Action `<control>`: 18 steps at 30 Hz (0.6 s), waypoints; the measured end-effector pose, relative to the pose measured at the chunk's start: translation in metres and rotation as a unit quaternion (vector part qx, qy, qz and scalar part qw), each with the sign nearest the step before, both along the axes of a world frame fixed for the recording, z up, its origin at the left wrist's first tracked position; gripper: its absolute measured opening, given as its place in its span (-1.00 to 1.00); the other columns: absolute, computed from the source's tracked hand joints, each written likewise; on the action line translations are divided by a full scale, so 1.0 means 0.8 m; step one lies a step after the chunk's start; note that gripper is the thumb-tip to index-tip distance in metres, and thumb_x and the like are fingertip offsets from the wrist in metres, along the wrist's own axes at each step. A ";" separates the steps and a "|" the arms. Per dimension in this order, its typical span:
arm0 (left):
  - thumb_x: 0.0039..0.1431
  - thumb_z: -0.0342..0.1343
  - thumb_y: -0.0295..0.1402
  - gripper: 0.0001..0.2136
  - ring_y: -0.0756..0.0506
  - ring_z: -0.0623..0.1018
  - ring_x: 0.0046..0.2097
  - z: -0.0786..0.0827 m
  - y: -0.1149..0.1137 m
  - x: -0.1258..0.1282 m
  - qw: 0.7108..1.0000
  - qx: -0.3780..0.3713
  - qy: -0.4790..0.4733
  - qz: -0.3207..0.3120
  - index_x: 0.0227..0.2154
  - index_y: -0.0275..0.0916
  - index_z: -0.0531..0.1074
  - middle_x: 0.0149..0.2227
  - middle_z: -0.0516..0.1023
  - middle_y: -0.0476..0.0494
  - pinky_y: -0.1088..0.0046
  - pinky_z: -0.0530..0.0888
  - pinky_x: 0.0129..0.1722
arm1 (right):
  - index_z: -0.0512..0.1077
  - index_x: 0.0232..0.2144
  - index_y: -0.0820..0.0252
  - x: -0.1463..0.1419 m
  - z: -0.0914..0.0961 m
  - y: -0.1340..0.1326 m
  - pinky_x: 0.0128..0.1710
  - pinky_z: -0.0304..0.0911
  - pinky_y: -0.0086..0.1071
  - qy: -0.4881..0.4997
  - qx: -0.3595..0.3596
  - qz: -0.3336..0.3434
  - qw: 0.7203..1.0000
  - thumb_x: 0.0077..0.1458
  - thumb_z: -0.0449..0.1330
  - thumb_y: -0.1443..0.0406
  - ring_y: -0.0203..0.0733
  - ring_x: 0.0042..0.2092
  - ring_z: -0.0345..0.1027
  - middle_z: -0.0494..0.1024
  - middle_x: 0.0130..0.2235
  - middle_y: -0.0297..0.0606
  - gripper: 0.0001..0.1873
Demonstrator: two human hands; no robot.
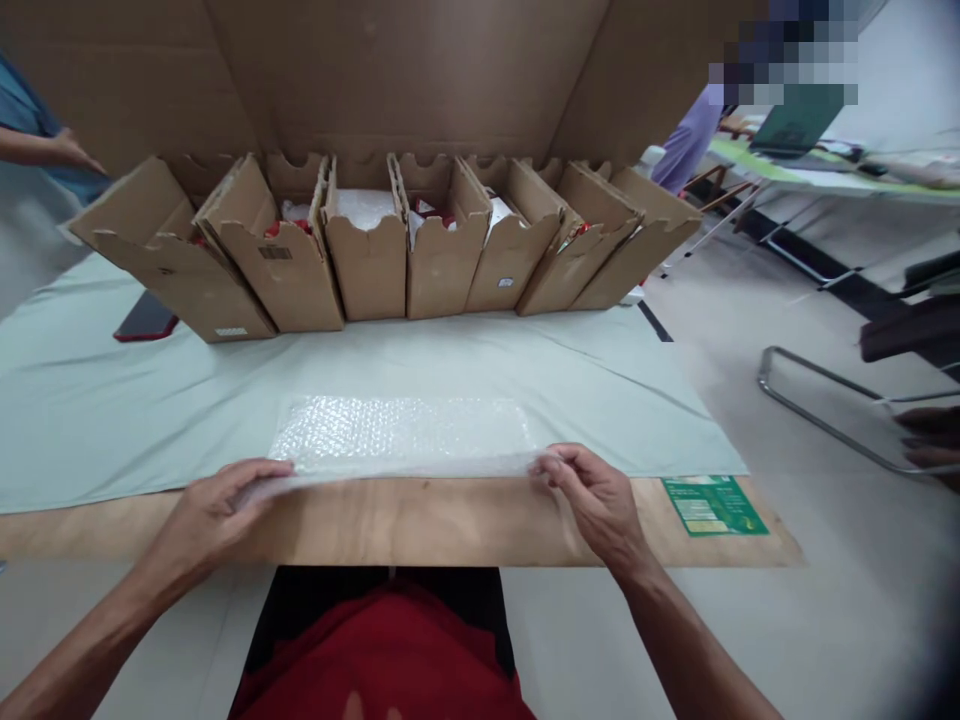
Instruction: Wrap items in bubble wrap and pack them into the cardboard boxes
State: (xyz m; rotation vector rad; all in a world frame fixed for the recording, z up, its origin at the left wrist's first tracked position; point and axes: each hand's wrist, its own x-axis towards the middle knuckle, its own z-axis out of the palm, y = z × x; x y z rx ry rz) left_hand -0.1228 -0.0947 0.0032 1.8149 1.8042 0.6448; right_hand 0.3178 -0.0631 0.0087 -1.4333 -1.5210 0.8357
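A clear sheet of bubble wrap (405,425) is stretched between my two hands at the front of the table. My left hand (225,500) pinches its near left corner, thumb below and fingers on top. At the near right corner, my right hand (592,495) grips the edge between thumb and bent fingers. The near edge of the sheet is pulled fairly straight and lifted slightly over the bare wood strip (427,520). Behind that edge, the rest of the sheet lies over the pale green cloth (450,360).
Several open cardboard bins (367,265) stand in a row at the back, some holding white and red items. A phone (146,317) lies at left, a green leaflet (716,505) at right. A person's hand (71,152) shows at far left. A metal-framed chair (825,400) is at right.
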 end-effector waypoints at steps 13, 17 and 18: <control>0.23 -0.02 0.02 -0.50 -0.26 0.58 -0.14 -0.001 0.048 0.021 0.974 -0.010 0.213 0.078 0.08 -0.20 0.41 -0.09 0.56 -0.24 0.24 0.48 -0.16 | 0.50 -0.01 0.19 -0.004 -0.047 0.055 -0.04 0.30 -0.07 -0.350 0.141 -0.043 0.925 0.23 0.16 0.15 0.11 -0.01 0.46 0.63 -0.02 -0.03 -0.64; 0.24 -0.02 0.06 -0.57 -0.32 0.54 -0.08 0.006 0.053 0.016 0.966 -0.040 0.246 0.067 -0.14 -0.20 0.47 -0.12 0.52 -0.26 0.15 0.47 -0.14 | 0.46 0.05 0.17 0.002 -0.049 0.057 0.05 0.27 0.04 -0.394 0.123 -0.019 0.911 0.21 0.16 0.16 0.20 0.16 0.37 0.50 0.20 0.03 -0.61; 0.22 -0.01 0.05 -0.60 -0.31 0.54 -0.12 0.007 0.056 0.016 0.969 -0.045 0.233 0.063 -0.24 -0.18 0.47 -0.16 0.52 -0.25 0.16 0.46 -0.17 | 0.48 -0.02 0.16 0.001 -0.049 0.059 0.06 0.27 0.04 -0.389 0.115 -0.005 0.914 0.21 0.15 0.19 0.19 0.16 0.37 0.51 0.19 0.01 -0.68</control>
